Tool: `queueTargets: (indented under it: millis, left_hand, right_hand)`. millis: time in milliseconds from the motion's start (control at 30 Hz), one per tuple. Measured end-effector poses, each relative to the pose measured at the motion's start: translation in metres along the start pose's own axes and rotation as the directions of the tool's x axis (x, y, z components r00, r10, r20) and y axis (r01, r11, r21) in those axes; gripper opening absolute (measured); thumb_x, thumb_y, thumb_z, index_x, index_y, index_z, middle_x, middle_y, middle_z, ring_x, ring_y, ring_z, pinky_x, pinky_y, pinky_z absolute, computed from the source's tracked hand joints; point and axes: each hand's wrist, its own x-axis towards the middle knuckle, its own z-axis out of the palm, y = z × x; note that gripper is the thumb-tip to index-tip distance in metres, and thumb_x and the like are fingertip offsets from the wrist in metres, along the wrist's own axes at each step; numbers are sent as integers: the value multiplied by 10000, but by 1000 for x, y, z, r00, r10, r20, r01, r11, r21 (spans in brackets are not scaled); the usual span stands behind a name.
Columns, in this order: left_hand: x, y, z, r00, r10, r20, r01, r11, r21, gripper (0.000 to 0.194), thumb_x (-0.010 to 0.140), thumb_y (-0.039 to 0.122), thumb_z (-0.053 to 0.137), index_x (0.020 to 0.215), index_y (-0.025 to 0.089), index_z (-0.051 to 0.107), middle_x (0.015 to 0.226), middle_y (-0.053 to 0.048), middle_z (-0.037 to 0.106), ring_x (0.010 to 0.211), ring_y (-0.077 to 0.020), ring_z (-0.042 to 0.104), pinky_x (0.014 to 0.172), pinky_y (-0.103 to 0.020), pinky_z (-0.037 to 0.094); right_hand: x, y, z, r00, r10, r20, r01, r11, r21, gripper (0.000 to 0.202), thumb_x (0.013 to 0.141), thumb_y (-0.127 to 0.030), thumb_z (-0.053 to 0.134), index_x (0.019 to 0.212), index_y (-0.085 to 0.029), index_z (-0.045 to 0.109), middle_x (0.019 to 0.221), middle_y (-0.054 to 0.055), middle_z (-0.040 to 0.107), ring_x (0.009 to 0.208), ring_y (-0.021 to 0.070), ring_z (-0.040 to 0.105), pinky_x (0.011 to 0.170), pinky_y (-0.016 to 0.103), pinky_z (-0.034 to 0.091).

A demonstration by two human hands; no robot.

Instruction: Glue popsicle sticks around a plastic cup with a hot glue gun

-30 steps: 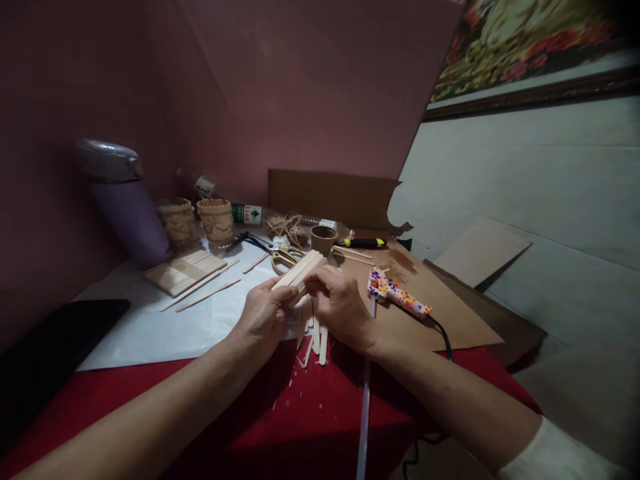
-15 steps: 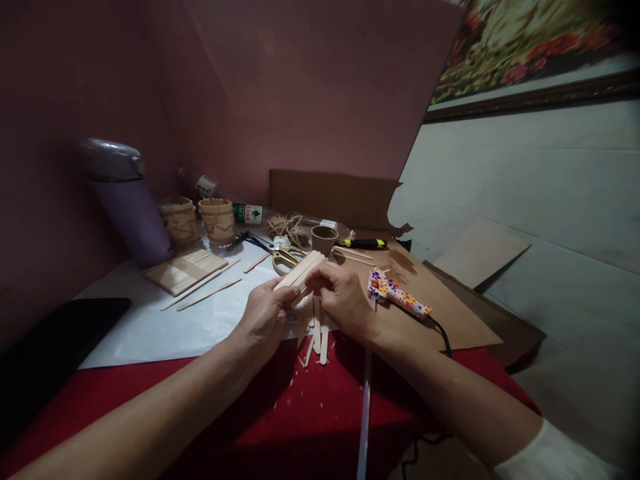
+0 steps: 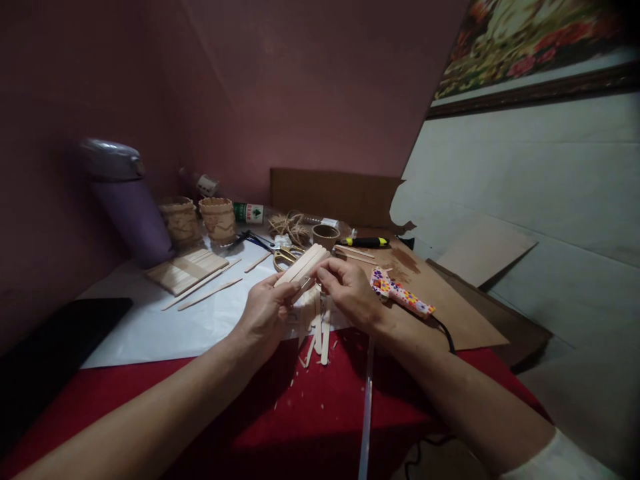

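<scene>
My left hand (image 3: 267,310) grips a small row of flat wooden sticks (image 3: 303,264) side by side, slanting up and to the right. My right hand (image 3: 345,287) is at the right edge of these sticks, its fingers pinched together; whatever lies between its fingertips is too small to make out. Below the hands, several loose sticks (image 3: 325,337) and splinters lie on white paper and red cloth. Gold-handled scissors (image 3: 283,259) rest just behind the held sticks. A flower-patterned glue gun (image 3: 403,295) lies right of my right hand.
A purple bottle (image 3: 133,213), two carved cups (image 3: 219,220) and a bundle of sticks (image 3: 187,270) stand or lie at the left. Twine (image 3: 289,229), a small brown pot (image 3: 325,236) and a black-yellow cutter (image 3: 367,243) are at the back. Cardboard (image 3: 465,320) covers the right.
My right hand has shifted slightly right along the held sticks. My left hand still grips them in nearly the same place. The view has moved a little.
</scene>
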Motion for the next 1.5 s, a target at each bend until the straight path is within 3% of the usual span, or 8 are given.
queueTargets:
  millis: [167, 367, 533, 767, 1067, 1267, 1367, 1500]
  left_hand:
    - [0, 1, 0, 1000, 17, -18, -16, 1000, 22, 242, 596, 22, 633, 822, 73, 701, 847, -100, 732, 749, -163, 667, 701, -253, 530]
    - [0, 1, 0, 995, 62, -75, -53, 992, 110, 305, 556, 76, 721, 860, 84, 696, 811, -83, 722, 693, -156, 645, 610, -233, 493]
    - [-1, -2, -4, 991, 132, -34, -123, 974, 191, 299, 596, 178, 802, 872, 115, 705, 763, -36, 705, 627, -110, 601, 556, -202, 461]
    - [-4, -1, -1, 988, 151, -12, -144, 961, 238, 291, 616, 206, 803, 871, 120, 694, 733, -30, 708, 593, -118, 607, 546, -214, 474]
    - [-7, 1, 0, 995, 98, 25, -102, 969, 226, 299, 625, 236, 812, 874, 121, 695, 738, -29, 716, 576, -116, 620, 533, -210, 485]
    - [-7, 0, -1, 996, 83, -27, -73, 962, 264, 325, 623, 213, 795, 913, 99, 703, 791, -74, 727, 630, -144, 642, 559, -230, 495]
    - [-7, 1, -1, 998, 62, -29, -54, 970, 236, 297, 616, 153, 758, 902, 95, 709, 818, -86, 734, 683, -157, 656, 585, -231, 498]
    - [-4, 1, -2, 1000, 13, 1, -13, 991, 136, 282, 622, 124, 724, 903, 107, 716, 869, -87, 743, 804, -194, 680, 659, -264, 521]
  right_hand:
    - [-2, 0, 3, 997, -8, -73, 5, 999, -46, 216, 792, -266, 669, 647, -199, 523, 594, -28, 539, 573, 122, 476, 545, 249, 385]
    - [-4, 3, 5, 987, -156, -23, 145, 956, -255, 104, 821, -88, 593, 771, -177, 608, 749, 25, 647, 703, 154, 574, 650, 277, 431]
    - [-7, 3, 6, 967, -254, 26, 243, 885, -397, 88, 868, -119, 571, 817, -169, 622, 810, 61, 668, 771, 182, 607, 706, 300, 447]
    - [-14, 2, 10, 952, -294, 88, 296, 800, -522, 136, 916, -146, 492, 823, -167, 589, 804, 82, 639, 752, 197, 595, 701, 304, 440]
    - [-15, 1, 18, 947, -309, 84, 293, 731, -616, 126, 870, -120, 426, 797, -187, 505, 761, 69, 588, 687, 198, 540, 642, 307, 418]
    - [-3, 10, 0, 948, -306, -87, 195, 776, -599, 96, 838, -149, 453, 766, -208, 473, 725, 55, 576, 647, 187, 529, 605, 302, 411]
    - [-1, 6, -9, 925, -311, -218, 170, 852, -496, 74, 852, -162, 469, 800, -206, 498, 745, 38, 590, 674, 172, 555, 635, 296, 435]
    - [-5, -1, -6, 921, -304, -245, 233, 931, -280, 74, 816, -151, 531, 776, -211, 515, 773, 23, 620, 703, 155, 591, 674, 295, 480]
